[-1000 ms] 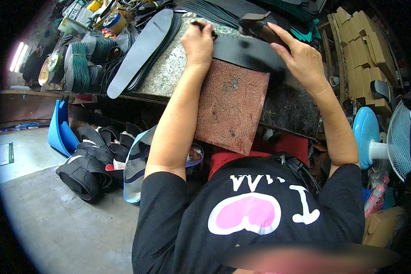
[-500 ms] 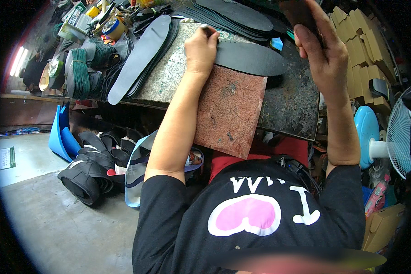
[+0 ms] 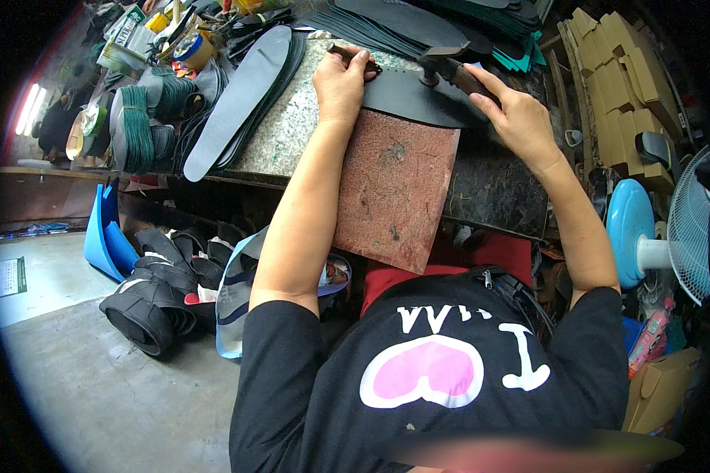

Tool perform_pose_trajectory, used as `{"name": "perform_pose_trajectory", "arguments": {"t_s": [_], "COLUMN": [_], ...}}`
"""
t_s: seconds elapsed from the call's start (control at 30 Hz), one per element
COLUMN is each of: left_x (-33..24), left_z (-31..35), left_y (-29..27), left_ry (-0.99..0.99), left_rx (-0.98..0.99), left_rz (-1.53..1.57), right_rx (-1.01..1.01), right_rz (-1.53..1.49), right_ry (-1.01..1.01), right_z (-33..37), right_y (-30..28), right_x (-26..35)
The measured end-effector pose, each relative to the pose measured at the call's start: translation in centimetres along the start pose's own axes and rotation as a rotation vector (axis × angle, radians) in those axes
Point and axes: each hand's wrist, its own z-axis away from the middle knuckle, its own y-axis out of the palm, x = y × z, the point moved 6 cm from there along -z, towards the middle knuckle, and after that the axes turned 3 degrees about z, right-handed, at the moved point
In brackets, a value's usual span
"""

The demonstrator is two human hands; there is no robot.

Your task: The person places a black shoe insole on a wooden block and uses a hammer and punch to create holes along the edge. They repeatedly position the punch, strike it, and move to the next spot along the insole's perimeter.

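A black shoe sole point(image 3: 398, 104) lies flat across the far side of the bench, with a row of small holes along its far edge. My left hand point(image 3: 341, 85) is closed around a short dark punch-like tool point(image 3: 341, 52) at the sole's left end; its working tip is mostly hidden. In my right hand point(image 3: 517, 118) is a hammer point(image 3: 475, 83), gripped by its dark handle. The hammer's head is low over the right half of the sole, and I cannot tell whether it touches. Beneath and nearer me is a reddish-brown sheet point(image 3: 398, 185).
A stack of grey-black soles point(image 3: 241, 102) lies left on a speckled stone slab point(image 3: 288, 130); more soles point(image 3: 402, 27) lie behind. Green cord bundles point(image 3: 136, 130) and a tape roll point(image 3: 191, 49) stand farther left. Cardboard boxes point(image 3: 627, 94) and a fan point(image 3: 690, 225) are on the right.
My right hand has brought the hammer down and left, from raised at the upper right to low over the sole. My left hand has shifted slightly left, still gripping the dark tool.
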Motion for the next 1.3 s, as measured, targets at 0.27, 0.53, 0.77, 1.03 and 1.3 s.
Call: {"name": "perform_pose_trajectory", "arguments": {"t_s": [0.27, 0.53, 0.77, 1.03, 1.3], "left_x": [-3.4, -0.5, 0.3, -3.8, -0.4], "left_z": [1.3, 0.3, -0.1, 2.5, 0.7], "left_y": [2.5, 0.7, 1.1, 4.8, 2.1], "left_ry": [0.437, -0.008, 0.02, 0.623, -0.034], "left_rx": [0.137, -0.028, 0.06, 0.153, 0.034], "left_rz": [-0.67, -0.05, -0.128, -0.838, -0.005], "right_rx": [-0.394, -0.161, -0.079, -0.436, -0.099], "right_rz": [-0.442, -0.028, -0.025, -0.376, -0.004], "right_ry": [-0.326, -0.06, -0.052, -0.312, -0.003], "right_z": [0.1, 0.8, 0.5, 1.1, 1.6], "right_y": [-8.2, 0.1, -1.2, -7.8, 1.1], "right_x": [4.6, -0.8, 0.1, 3.7, -1.3]}}
